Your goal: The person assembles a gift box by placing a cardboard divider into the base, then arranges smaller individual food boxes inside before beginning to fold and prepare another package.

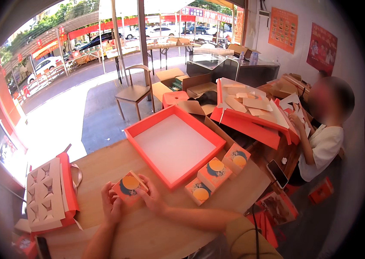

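Note:
A small printed cardboard box [130, 187], orange with a yellow circle, is held between my two hands above the wooden table. My left hand [112, 202] grips its left side, and my right hand [150, 194] holds its right side with the thumb on the front. Beyond my right hand lies a large open red tray-like box [176, 145] with a white inside. Several similar small printed boxes [214, 174] stand in a row at its right side. To the left of my hands sits a red box with a cardboard divider insert [46, 191] that has cut slots, a ribbon beside it.
A phone [277, 174] lies at the table's right edge. Another person [324, 139] sits at the right, hands at a red box. Flattened cardboard pieces fill a large red lid [250, 100]. A wooden chair [134, 92] and red stool [175, 97] stand beyond the table.

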`<state>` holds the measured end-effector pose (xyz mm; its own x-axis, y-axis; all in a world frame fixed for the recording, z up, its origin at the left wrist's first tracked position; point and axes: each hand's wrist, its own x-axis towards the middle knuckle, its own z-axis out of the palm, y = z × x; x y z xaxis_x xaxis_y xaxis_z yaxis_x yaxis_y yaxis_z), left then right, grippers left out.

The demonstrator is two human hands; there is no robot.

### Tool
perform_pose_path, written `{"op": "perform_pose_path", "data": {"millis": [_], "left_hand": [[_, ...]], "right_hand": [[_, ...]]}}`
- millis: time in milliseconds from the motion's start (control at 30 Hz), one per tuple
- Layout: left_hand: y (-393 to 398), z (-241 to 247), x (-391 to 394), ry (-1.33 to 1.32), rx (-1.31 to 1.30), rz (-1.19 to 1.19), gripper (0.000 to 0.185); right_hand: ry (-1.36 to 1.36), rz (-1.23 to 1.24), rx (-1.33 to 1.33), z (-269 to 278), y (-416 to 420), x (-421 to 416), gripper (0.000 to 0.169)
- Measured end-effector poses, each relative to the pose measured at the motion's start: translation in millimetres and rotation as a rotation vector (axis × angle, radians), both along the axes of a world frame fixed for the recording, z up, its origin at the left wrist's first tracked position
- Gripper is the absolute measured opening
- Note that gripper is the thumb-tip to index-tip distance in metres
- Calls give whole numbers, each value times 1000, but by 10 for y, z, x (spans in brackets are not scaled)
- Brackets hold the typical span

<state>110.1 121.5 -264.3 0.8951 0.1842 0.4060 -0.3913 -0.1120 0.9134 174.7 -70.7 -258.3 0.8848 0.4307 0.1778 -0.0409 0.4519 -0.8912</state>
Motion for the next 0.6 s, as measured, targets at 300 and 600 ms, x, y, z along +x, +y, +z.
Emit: {"op": "perform_pose_path", "data": {"millis": [300,600], "left_hand": [[-112,46,17,3,-62,-37,53],[-62,175,-63,118,-253,-11,44]], "right_hand": [[-52,-1,38,-4,-40,-26,59],[-78,29,37,78,39,-101,62]]}}
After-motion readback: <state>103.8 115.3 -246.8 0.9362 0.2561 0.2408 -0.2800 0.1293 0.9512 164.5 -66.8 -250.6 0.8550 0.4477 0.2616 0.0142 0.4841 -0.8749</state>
